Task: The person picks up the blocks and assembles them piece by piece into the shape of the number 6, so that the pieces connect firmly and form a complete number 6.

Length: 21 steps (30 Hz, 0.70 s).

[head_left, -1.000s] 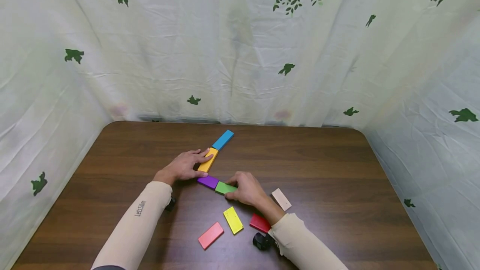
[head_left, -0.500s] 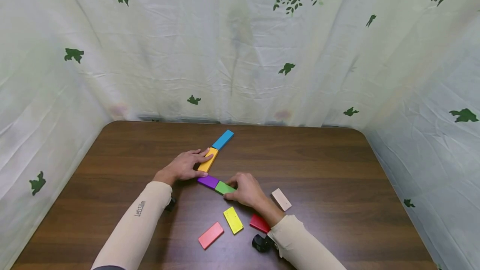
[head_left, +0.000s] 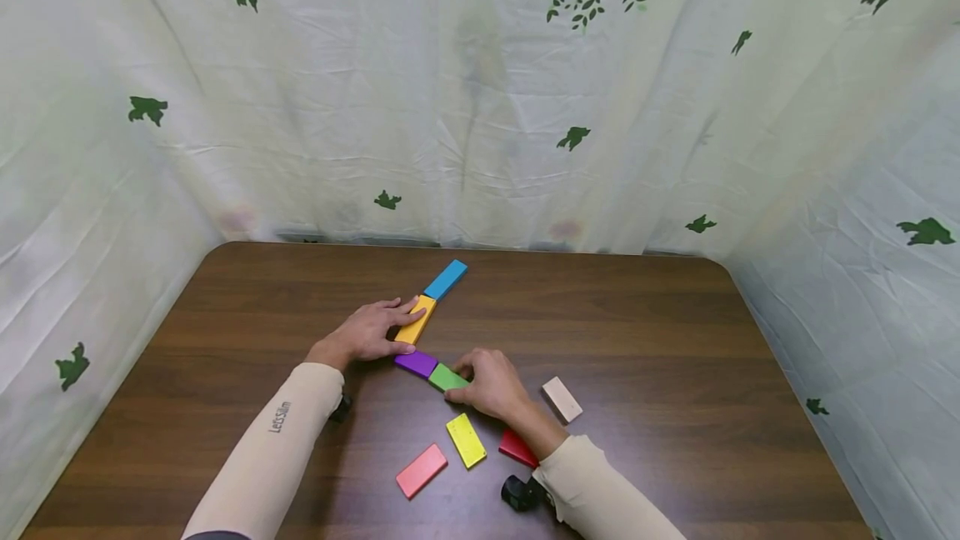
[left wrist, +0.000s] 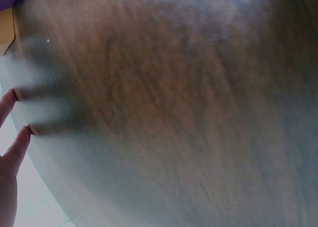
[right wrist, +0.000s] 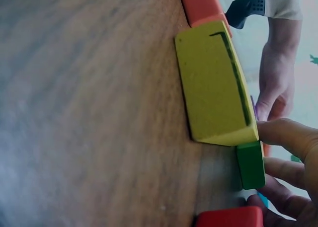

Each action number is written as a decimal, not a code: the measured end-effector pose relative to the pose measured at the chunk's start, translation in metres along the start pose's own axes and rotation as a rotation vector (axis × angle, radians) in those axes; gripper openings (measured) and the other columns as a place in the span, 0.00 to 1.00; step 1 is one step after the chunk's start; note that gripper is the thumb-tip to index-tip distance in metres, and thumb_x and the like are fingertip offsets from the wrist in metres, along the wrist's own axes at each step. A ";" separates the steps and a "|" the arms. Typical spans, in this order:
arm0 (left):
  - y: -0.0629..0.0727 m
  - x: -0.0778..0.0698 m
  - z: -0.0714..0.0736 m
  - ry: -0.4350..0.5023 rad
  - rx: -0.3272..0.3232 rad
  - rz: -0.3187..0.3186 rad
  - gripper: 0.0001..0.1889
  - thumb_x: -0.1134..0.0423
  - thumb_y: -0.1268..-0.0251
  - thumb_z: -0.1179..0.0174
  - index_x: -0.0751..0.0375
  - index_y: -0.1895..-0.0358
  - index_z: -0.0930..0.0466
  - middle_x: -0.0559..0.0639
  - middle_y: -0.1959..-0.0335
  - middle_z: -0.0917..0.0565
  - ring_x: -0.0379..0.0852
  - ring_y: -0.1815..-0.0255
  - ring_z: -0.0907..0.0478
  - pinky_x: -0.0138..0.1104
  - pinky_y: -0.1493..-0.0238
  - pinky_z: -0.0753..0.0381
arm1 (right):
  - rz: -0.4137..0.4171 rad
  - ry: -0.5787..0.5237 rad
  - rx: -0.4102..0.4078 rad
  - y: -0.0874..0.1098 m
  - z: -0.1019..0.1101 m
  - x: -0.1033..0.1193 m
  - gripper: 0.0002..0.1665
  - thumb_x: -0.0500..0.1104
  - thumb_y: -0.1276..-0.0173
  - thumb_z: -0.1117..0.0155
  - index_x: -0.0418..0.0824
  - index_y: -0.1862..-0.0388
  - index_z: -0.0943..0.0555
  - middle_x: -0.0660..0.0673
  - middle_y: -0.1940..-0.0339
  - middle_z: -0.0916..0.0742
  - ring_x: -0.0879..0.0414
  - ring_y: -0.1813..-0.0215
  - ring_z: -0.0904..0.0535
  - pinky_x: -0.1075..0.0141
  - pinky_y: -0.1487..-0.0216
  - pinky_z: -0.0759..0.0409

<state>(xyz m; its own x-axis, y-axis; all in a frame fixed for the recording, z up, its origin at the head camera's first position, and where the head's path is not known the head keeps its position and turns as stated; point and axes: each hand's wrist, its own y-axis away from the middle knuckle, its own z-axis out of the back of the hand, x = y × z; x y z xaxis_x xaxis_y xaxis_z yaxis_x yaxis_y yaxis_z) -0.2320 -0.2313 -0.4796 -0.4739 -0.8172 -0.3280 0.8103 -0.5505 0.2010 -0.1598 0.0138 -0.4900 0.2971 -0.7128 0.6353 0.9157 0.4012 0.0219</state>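
Note:
My left hand [head_left: 366,332] lies with its fingers spread, the index finger across the orange block [head_left: 415,330] and the thumb at the corner where it meets the purple block [head_left: 417,363]. In the left wrist view, two fingertips [left wrist: 23,137] of this hand touch the tabletop. My right hand [head_left: 493,388] pinches the far end of the green block [head_left: 447,377], whose other end sits against the purple one; the right wrist view shows the green block [right wrist: 251,165] beside the fingers. A blue block [head_left: 446,279] continues the line beyond the orange.
Loose on the brown table [head_left: 660,340] are a yellow block [head_left: 467,441], a pink block [head_left: 422,471] and a beige block [head_left: 562,400]. A red block [head_left: 517,447] is partly hidden under my right forearm. A patterned white curtain [head_left: 315,107] surrounds the table's back and sides.
My right hand has shifted slightly to the left with the green block, along with its wrist camera. The left hand and the other blocks stay where they were.

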 end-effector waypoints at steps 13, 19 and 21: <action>0.001 0.000 0.002 -0.012 0.003 0.000 0.37 0.42 0.36 0.43 0.55 0.28 0.37 0.56 0.25 0.41 0.65 0.27 0.45 0.60 0.33 0.45 | 0.004 -0.001 -0.007 0.001 0.001 0.001 0.19 0.51 0.50 0.22 0.44 0.61 0.12 0.55 0.72 0.18 0.63 0.69 0.27 0.71 0.68 0.29; 0.001 0.001 0.001 -0.012 0.003 -0.004 0.37 0.41 0.37 0.43 0.55 0.28 0.37 0.56 0.25 0.41 0.65 0.27 0.45 0.61 0.33 0.44 | 0.005 -0.023 -0.030 0.007 0.015 -0.006 0.26 0.54 0.48 0.25 0.42 0.54 0.14 0.53 0.68 0.18 0.60 0.64 0.25 0.68 0.63 0.26; 0.001 0.001 0.001 -0.008 0.006 0.003 0.38 0.41 0.37 0.43 0.54 0.28 0.37 0.56 0.25 0.42 0.65 0.27 0.45 0.60 0.33 0.45 | 0.027 -0.034 -0.050 0.013 0.022 -0.010 0.25 0.52 0.46 0.25 0.40 0.53 0.15 0.51 0.67 0.17 0.57 0.63 0.24 0.66 0.62 0.26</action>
<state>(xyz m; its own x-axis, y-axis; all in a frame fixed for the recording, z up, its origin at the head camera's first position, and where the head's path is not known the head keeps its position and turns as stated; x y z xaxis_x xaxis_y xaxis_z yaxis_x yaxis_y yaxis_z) -0.2321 -0.2330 -0.4786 -0.4741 -0.8202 -0.3202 0.8098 -0.5489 0.2071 -0.1566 0.0393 -0.4792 0.3134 -0.6815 0.6613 0.9200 0.3905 -0.0335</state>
